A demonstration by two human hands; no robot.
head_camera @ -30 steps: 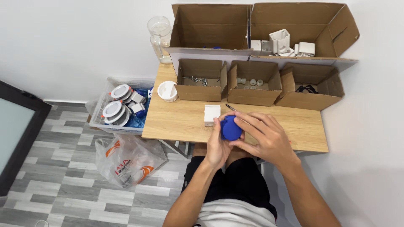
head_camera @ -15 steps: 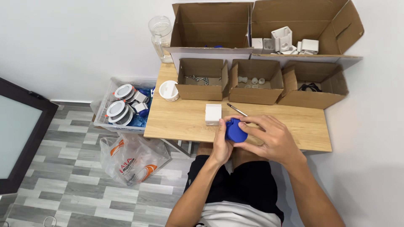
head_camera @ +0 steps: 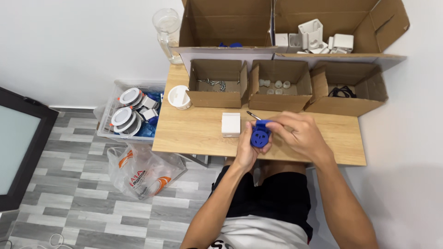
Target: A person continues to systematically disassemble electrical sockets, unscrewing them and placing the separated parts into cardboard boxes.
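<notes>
A round blue plastic part [head_camera: 260,137] with small holes in its face is held over the near edge of the wooden table [head_camera: 194,133]. My left hand [head_camera: 246,152] cups it from below and the left. My right hand [head_camera: 297,134] grips its top right side with the fingertips. A small white box [head_camera: 230,124] lies on the table just left of the part. A thin metal tool [head_camera: 253,115] sticks out from behind my right hand's fingers.
Three small open cardboard boxes [head_camera: 218,84] [head_camera: 278,85] [head_camera: 346,90] line the table's back, with two large ones [head_camera: 226,23] [head_camera: 341,23] behind. A white cup [head_camera: 178,97] and a glass jar [head_camera: 167,27] stand at the left. A crate of round lamps [head_camera: 129,113] and a plastic bag [head_camera: 140,168] sit on the floor.
The blue part has been turned between my hands, so its holed face now points up at me. Both hands stay at the table's near edge.
</notes>
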